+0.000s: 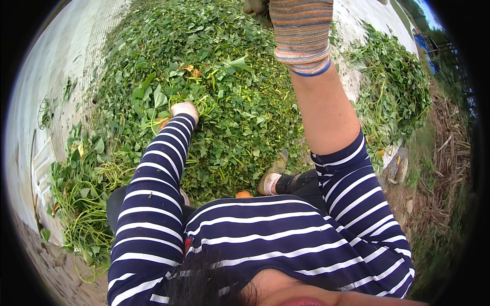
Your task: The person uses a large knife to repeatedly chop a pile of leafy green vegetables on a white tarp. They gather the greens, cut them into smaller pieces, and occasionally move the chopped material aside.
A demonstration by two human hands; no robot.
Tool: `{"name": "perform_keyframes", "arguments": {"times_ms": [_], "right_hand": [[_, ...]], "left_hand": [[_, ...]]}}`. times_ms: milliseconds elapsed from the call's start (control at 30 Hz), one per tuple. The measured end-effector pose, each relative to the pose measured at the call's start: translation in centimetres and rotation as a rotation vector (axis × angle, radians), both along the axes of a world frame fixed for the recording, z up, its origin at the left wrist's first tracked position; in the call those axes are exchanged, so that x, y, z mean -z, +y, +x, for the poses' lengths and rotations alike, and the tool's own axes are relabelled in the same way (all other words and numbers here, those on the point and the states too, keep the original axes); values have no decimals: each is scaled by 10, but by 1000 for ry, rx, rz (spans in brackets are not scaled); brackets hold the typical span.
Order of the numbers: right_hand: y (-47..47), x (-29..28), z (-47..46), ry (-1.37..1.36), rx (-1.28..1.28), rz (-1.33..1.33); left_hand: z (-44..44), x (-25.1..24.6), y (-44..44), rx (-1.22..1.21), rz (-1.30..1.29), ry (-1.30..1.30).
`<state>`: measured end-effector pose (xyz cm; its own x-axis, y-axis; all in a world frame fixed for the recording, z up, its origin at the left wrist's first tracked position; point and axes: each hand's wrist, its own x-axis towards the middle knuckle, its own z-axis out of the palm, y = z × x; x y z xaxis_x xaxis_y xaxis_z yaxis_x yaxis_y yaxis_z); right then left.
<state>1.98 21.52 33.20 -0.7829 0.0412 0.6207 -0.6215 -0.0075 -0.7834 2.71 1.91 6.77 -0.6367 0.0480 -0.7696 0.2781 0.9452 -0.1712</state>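
Observation:
My left hand (pixel 185 110), in a pale glove, reaches down among long green vine stems and leaves (pixel 159 97); the fingers and what they may grip are hidden from view. At the top edge my right hand (pixel 291 19) is raised, in a striped knit glove; its fingers are partly cut off by the picture's edge, so I cannot tell what they hold. Beneath both arms spreads a thick layer of chopped green leaves and stems (pixel 237 126). Some orange-brown leaves (pixel 191 71) lie on it.
Uncut leafy vines (pixel 84 214) are heaped at the lower left, and another vine heap (pixel 398 84) lies at the right. Pale sheeting (pixel 57 57) borders the leaves on the left. My shoe (pixel 273 174) stands among the cuttings. Dry stalks (pixel 448 153) lie at the far right.

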Motion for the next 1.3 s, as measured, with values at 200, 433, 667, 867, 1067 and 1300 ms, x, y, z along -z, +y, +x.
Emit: {"name": "perform_keyframes", "arguments": {"times_ms": [200, 433, 667, 867, 1067, 1300], "right_hand": [[-32, 150, 93, -1055, 140, 419], [26, 193, 74, -852, 31, 662], [-1, 69, 4, -31, -134, -189], [-22, 257, 162, -1383, -13, 969], [-6, 96, 44, -476, 68, 291], [-47, 49, 56, -166, 39, -368]], "left_hand": [[-4, 24, 33, 194, -57, 185], [18, 7, -32, -82, 166, 236], [-10, 4, 27, 190, -86, 2], [16, 10, 11, -28, 43, 16], [21, -9, -28, -188, 235, -79], [-4, -4, 22, -75, -7, -236]]}}
